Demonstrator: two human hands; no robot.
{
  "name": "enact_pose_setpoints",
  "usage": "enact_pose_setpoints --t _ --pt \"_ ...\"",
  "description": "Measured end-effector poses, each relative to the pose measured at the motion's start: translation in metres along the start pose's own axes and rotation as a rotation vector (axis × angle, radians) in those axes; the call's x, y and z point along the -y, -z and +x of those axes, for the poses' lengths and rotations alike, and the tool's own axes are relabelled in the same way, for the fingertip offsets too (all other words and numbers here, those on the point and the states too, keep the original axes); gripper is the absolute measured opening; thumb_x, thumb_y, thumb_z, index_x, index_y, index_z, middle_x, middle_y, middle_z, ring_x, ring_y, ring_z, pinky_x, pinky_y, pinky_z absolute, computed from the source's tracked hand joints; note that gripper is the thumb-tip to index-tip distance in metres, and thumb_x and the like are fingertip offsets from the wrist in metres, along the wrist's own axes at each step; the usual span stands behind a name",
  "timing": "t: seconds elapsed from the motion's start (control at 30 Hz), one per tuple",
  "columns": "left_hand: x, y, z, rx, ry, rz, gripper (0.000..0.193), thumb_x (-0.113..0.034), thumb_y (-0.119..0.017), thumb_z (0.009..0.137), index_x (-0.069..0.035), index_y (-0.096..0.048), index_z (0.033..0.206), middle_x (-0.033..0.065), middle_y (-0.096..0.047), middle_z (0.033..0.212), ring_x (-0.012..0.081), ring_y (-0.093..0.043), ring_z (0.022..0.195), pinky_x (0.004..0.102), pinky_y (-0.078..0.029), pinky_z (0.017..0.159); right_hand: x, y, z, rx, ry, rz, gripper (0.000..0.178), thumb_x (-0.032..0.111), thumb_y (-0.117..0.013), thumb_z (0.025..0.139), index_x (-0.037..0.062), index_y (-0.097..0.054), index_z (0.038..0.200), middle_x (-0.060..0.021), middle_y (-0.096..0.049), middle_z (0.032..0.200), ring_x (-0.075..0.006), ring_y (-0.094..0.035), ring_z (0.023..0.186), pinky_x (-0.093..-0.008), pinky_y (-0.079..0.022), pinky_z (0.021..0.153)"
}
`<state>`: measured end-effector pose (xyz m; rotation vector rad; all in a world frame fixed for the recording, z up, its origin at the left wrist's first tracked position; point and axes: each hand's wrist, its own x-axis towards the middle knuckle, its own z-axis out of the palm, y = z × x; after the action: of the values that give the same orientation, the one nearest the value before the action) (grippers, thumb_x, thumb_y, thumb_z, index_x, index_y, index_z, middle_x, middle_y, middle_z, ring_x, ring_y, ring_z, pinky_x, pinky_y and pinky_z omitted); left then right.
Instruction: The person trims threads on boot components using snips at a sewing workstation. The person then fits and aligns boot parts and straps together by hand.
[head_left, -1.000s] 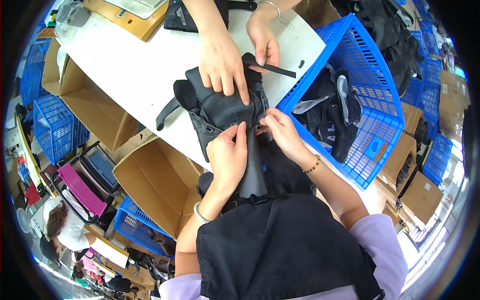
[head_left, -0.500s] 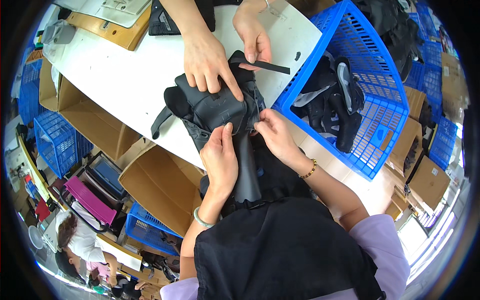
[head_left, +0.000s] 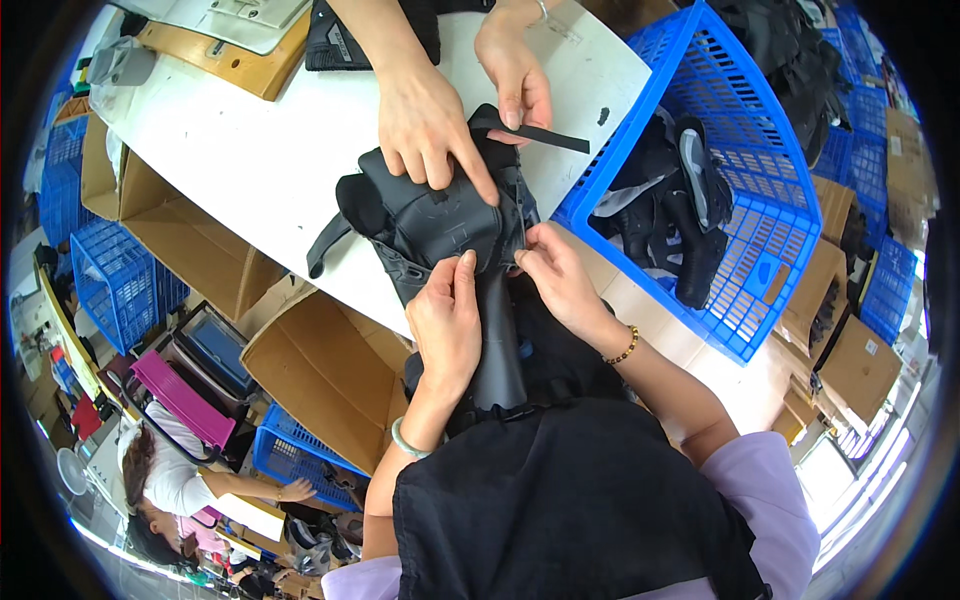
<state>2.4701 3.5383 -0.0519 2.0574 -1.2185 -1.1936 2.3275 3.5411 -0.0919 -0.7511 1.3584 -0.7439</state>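
A black leather-like sewn piece with straps (head_left: 440,222) lies at the near edge of the white table, part of it hanging toward my lap. Its exact kind I cannot tell. My left hand (head_left: 447,318) pinches the near edge, thumb on top. At the near right edge my right hand (head_left: 562,285) has a pinch on the same piece. Across from me, another person's hand (head_left: 428,125) presses an index finger onto it. That person's other hand (head_left: 515,85) holds a narrow black strap (head_left: 550,137). Beneath my hands, a smooth black flap (head_left: 498,360) hangs down.
The white table (head_left: 230,150) carries a black folded item (head_left: 360,45) and a wooden board (head_left: 215,55). To the right stands a blue crate (head_left: 765,230) with black and grey pieces (head_left: 690,200). Cardboard boxes (head_left: 320,370) stand left; another person (head_left: 180,470) is farther off.
My hands keep their pinch, and the other person's finger stays on the black piece. The view has shifted slightly. At the lower left, the farther person's arm now reaches out.
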Motion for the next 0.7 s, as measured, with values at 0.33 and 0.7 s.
enact_pose_setpoints --t 0.33,0.7 --pt "-0.002 -0.001 -0.002 -0.009 -0.014 -0.014 0.032 -0.026 -0.053 0.092 0.002 -0.061 0.079 0.0137 -0.051 0.052 0.0187 -0.049 0.045 0.0330 -0.039 0.049 -0.002 0.001 0.004 -0.009 0.010 -0.099 0.016 0.011 -0.056 0.088 0.0001 -0.047 0.094 -0.0007 -0.049 0.072 -0.0043 -0.046 0.065 -0.0212 -0.039 0.058" --pt "-0.001 0.002 -0.011 -0.037 -0.023 0.023 0.030 -0.026 -0.052 0.093 0.001 -0.061 0.080 0.0169 -0.051 0.052 0.0261 -0.052 0.046 0.0365 -0.040 0.050 0.071 0.013 0.033 0.064 0.293 -0.962 0.027 0.028 -0.055 0.085 0.0135 -0.060 0.107 -0.0154 -0.061 0.064 -0.0348 -0.061 0.064 -0.0439 -0.048 0.058"
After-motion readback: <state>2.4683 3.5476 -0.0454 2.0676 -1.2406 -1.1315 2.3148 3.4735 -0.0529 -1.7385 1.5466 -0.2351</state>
